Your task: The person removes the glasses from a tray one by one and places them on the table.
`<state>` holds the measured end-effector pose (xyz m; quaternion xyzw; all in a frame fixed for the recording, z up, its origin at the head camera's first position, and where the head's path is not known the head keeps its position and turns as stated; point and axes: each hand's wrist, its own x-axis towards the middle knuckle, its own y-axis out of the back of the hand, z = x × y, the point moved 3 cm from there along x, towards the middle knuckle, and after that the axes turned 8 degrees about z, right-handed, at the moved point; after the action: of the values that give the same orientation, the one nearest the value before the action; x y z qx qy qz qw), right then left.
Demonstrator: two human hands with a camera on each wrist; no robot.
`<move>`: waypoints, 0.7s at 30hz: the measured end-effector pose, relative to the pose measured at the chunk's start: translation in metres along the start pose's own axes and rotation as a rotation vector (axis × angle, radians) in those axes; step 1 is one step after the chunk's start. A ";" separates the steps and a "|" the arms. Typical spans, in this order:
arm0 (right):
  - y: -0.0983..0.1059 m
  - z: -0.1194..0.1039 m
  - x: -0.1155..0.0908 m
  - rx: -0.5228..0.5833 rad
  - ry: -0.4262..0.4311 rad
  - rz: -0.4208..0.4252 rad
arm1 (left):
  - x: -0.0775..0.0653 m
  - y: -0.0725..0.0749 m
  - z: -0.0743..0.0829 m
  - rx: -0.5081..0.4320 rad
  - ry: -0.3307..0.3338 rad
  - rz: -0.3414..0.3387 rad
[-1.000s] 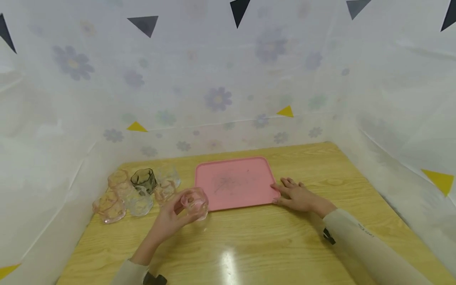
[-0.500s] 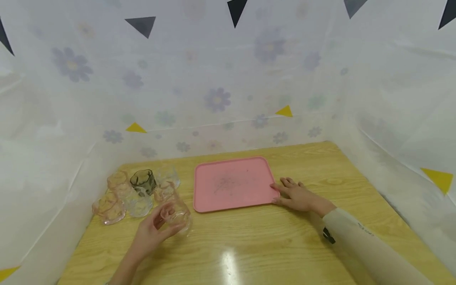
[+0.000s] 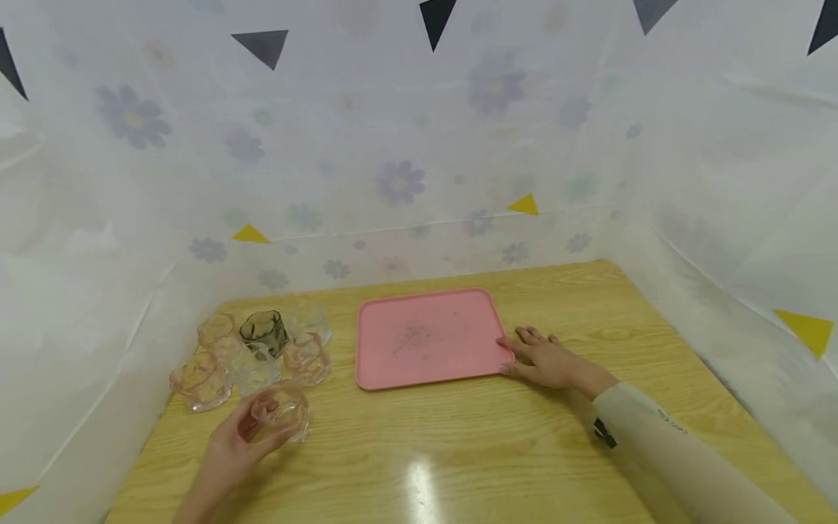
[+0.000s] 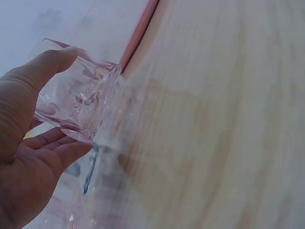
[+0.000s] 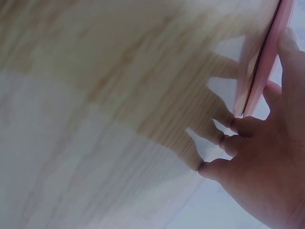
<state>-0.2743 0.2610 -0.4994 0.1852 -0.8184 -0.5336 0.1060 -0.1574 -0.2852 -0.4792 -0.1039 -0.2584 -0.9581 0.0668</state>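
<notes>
My left hand grips a clear pink-tinted glass cup between thumb and fingers, left of centre and in front of the other cups. In the left wrist view the thumb lies along one side of this wavy cup and the fingers along the other. A pink rectangular tray lies flat at mid-table. At the tray's right edge is my right hand, its fingers spread. The right wrist view has the fingertips on the wood and the thumb at the tray's rim.
Several glass cups stand at the left: a dark smoky one, a clear one, an amber-pink one and others. White sheeting with flowers encloses the wooden table at the back and sides.
My left hand has carried the pink-tinted cup leftward and toward me, from beside the tray's left front corner to in front of the cup group. My right hand has stayed put.
</notes>
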 end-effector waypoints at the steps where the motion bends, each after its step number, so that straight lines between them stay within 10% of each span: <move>1: 0.000 0.000 0.000 0.000 0.000 -0.001 | -0.001 0.003 -0.001 0.007 0.006 0.007; 21: -0.004 0.006 0.002 -0.007 0.001 0.003 | -0.007 0.037 -0.032 0.063 0.057 0.099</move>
<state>-0.2771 0.2636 -0.5050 0.1838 -0.8167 -0.5364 0.1077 -0.1490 -0.3331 -0.4900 -0.0872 -0.2811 -0.9475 0.1247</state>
